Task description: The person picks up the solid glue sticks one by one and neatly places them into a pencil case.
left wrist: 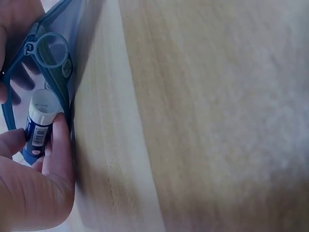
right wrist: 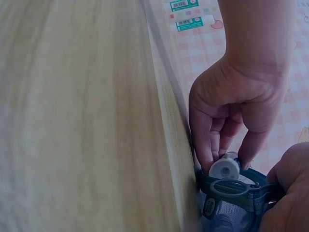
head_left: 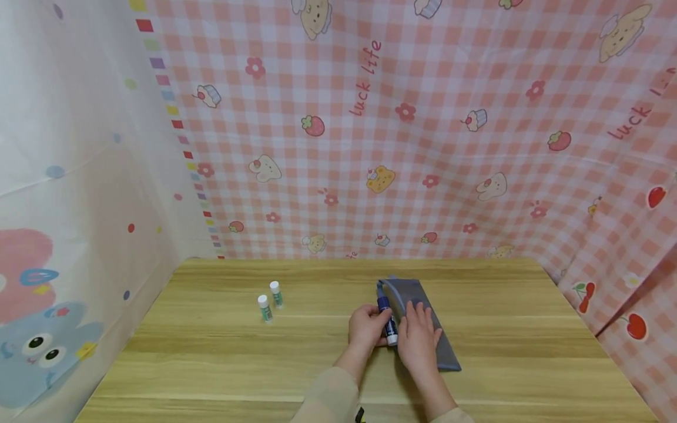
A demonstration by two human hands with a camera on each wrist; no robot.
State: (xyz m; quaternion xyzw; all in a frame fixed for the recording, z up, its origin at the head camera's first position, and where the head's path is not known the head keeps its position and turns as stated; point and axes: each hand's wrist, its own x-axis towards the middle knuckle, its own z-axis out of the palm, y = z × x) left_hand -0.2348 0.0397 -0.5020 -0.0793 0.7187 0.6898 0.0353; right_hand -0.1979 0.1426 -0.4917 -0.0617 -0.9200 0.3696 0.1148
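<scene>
My left hand holds a dark blue glue stick with a white end, pinched between thumb and fingers. It lies along the open edge of a grey zip pouch. Over the pouch lies my right hand, its fingers spread on top; in the right wrist view the right hand grips the pouch's rim, which gapes. The left wrist view shows the glue stick's white end beside the blue zipper edge and its ring pull. Something rounded shows dimly through the pouch's mesh; I cannot tell what.
Two small glue sticks with white caps and green labels, one nearer and one farther, stand or lie left on the wooden table. A pink checked cloth hangs behind the table, a white printed one at left.
</scene>
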